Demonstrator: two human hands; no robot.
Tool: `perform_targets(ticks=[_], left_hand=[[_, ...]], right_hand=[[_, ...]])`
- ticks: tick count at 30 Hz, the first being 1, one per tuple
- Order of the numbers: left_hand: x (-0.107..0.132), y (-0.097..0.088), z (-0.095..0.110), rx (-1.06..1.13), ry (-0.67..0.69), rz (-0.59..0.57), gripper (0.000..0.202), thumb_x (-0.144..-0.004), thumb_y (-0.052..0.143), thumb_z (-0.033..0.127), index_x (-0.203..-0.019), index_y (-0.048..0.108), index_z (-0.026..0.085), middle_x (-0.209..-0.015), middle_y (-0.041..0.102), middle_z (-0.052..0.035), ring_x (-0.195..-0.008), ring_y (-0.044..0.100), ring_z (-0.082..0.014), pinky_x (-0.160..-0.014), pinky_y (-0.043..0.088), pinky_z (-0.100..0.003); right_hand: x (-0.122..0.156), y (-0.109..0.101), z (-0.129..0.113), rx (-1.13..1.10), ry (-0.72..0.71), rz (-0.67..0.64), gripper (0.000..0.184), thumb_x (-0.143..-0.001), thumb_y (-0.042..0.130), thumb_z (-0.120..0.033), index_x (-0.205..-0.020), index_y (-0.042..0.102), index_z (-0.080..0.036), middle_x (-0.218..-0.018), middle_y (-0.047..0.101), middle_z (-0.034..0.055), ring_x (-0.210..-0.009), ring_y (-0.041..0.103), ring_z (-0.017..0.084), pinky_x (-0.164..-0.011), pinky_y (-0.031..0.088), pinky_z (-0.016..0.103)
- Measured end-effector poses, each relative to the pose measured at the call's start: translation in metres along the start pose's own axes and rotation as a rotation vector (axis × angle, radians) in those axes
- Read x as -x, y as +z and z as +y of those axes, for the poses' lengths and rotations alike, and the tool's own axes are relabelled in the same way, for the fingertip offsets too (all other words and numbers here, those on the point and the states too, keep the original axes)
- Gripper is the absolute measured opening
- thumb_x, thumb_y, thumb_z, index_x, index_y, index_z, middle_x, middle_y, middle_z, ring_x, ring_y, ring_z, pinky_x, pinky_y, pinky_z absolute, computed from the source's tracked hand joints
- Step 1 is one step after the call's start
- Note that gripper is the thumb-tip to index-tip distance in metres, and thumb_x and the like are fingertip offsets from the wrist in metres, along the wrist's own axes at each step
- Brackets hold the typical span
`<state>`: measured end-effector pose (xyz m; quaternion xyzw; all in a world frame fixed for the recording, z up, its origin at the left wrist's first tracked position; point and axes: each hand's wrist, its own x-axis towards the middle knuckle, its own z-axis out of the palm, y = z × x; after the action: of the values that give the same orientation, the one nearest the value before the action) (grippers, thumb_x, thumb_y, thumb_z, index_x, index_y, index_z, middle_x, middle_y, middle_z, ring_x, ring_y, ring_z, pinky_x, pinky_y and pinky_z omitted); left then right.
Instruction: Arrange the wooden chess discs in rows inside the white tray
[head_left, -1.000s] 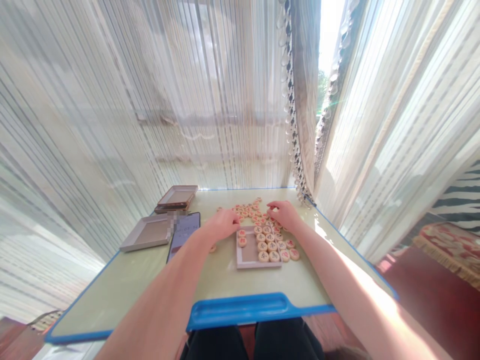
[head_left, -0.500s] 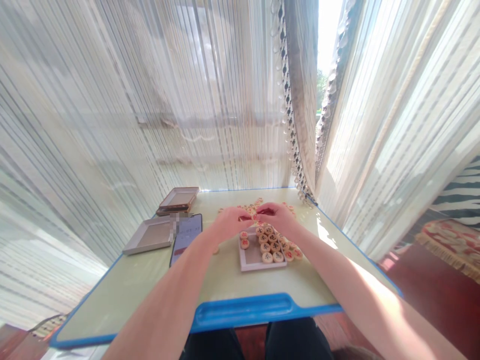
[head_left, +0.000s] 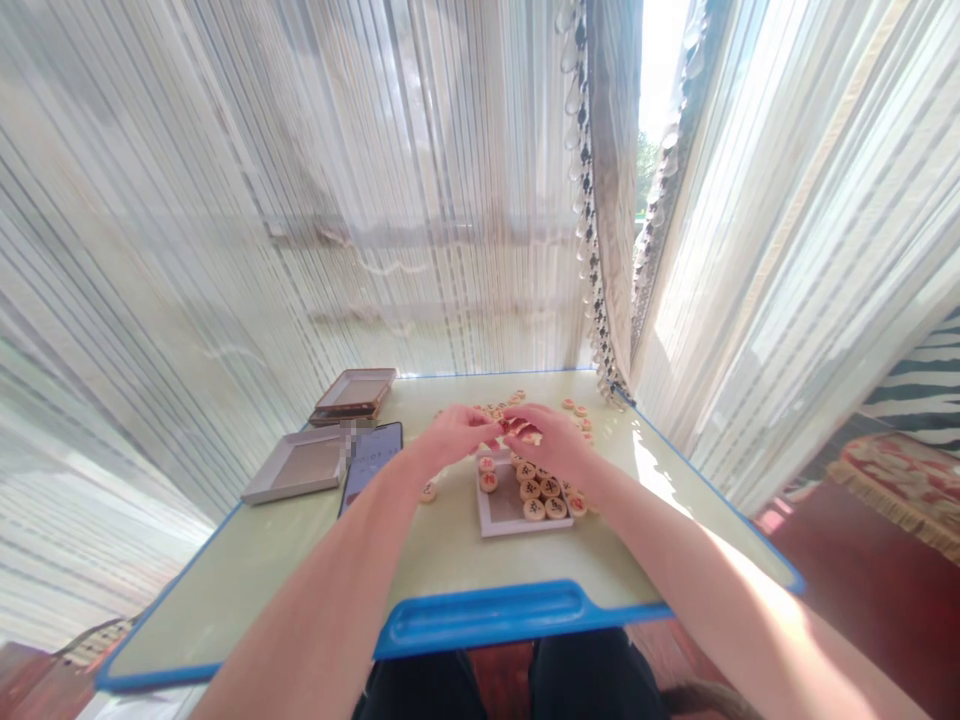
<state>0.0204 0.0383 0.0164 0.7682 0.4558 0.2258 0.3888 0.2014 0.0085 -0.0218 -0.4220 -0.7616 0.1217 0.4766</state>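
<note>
My left hand (head_left: pixel 456 436) reaches past a shallow light tray (head_left: pixel 504 526), its fingers pressed together near loose xiangqi pieces (head_left: pixel 491 410). Whatever may be in that grip is too small to make out. My right hand (head_left: pixel 553 438) curves over the tray's far edge, thumb and fingers apart, with round pieces visible in the gap. The fingertips of both hands nearly meet. Inside the tray, two red-marked pieces (head_left: pixel 488 482) stand at the left, and rows of black-marked pieces (head_left: pixel 530 490) fill the right. My right hand hides part of the far rows.
More pieces (head_left: pixel 581 411) lie beyond and right of the tray; a single piece (head_left: pixel 428 492) rests to its left. A phone (head_left: pixel 373 460) lies beside an open box part (head_left: pixel 296 468), with stacked boxes (head_left: pixel 356 395) behind. The table has a blue edge (head_left: pixel 480 612); curtains hang behind it.
My two hands have drawn closer together, the right one shifting slightly left and covering more of the far pieces. The pieces in the tray look unchanged.
</note>
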Motion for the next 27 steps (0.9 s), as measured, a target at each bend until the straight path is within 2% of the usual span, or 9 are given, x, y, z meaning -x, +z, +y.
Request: perform_targets(ticks=[4,8,11,14,19,27], left_hand=[[0.001,0.0,0.001,-0.027,-0.016,0.007,0.037,-0.071,0.057,0.049,-0.077,0.071,0.015,-0.072,0.068,-0.0029,-0.05,0.039,-0.007,-0.046,0.028,-0.021],[0.003,-0.002,0.005,-0.025,-0.057,-0.02,0.033,-0.068,0.059,0.046,-0.078,0.07,0.016,-0.071,0.067,-0.0022,-0.052,0.041,-0.0072,-0.047,0.029,-0.02],[0.002,-0.006,0.004,-0.063,-0.092,0.099,0.03,-0.069,0.056,0.041,-0.077,0.069,0.016,-0.069,0.064,-0.0016,-0.055,0.046,-0.0088,-0.049,0.033,-0.02],[-0.001,-0.009,-0.001,-0.194,-0.083,0.214,0.027,-0.07,0.052,0.036,-0.077,0.069,0.016,-0.065,0.062,-0.0006,-0.059,0.05,-0.0112,-0.052,0.036,-0.022],[-0.008,-0.006,-0.012,-0.455,-0.076,0.11,0.021,-0.065,0.051,0.024,-0.068,0.07,0.017,-0.059,0.061,0.0002,-0.058,0.052,-0.0122,-0.053,0.036,-0.023],[-0.005,-0.004,-0.01,-0.506,0.009,0.126,0.033,-0.067,0.047,0.014,-0.081,0.075,0.023,-0.075,0.07,-0.0012,-0.072,0.059,-0.0155,-0.065,0.043,-0.024]], right_hand=[[0.0,-0.001,0.001,0.133,-0.098,-0.006,0.02,-0.078,0.058,-0.023,-0.096,0.067,-0.021,-0.097,0.067,0.0061,-0.077,0.063,0.014,-0.074,0.05,0.027],[0.0,-0.002,-0.005,0.164,-0.038,-0.035,0.018,-0.077,0.06,-0.025,-0.093,0.066,-0.022,-0.094,0.067,0.005,-0.074,0.061,0.013,-0.071,0.048,0.026],[0.001,-0.003,-0.009,0.202,0.003,-0.047,0.027,-0.076,0.06,-0.026,-0.103,0.062,-0.022,-0.094,0.067,0.0042,-0.082,0.06,0.016,-0.076,0.047,0.029],[-0.001,-0.003,-0.011,0.274,-0.041,-0.132,0.031,-0.077,0.061,-0.026,-0.108,0.061,-0.023,-0.093,0.068,0.0037,-0.089,0.058,0.018,-0.082,0.044,0.032],[-0.007,0.005,-0.018,0.387,-0.187,-0.349,0.013,-0.077,0.061,-0.022,-0.088,0.069,-0.022,-0.086,0.07,0.0024,-0.084,0.055,0.018,-0.084,0.04,0.032],[-0.01,0.016,-0.014,0.419,-0.157,-0.408,0.013,-0.079,0.06,-0.027,-0.085,0.072,-0.024,-0.085,0.071,0.0016,-0.08,0.054,0.016,-0.081,0.04,0.03]])
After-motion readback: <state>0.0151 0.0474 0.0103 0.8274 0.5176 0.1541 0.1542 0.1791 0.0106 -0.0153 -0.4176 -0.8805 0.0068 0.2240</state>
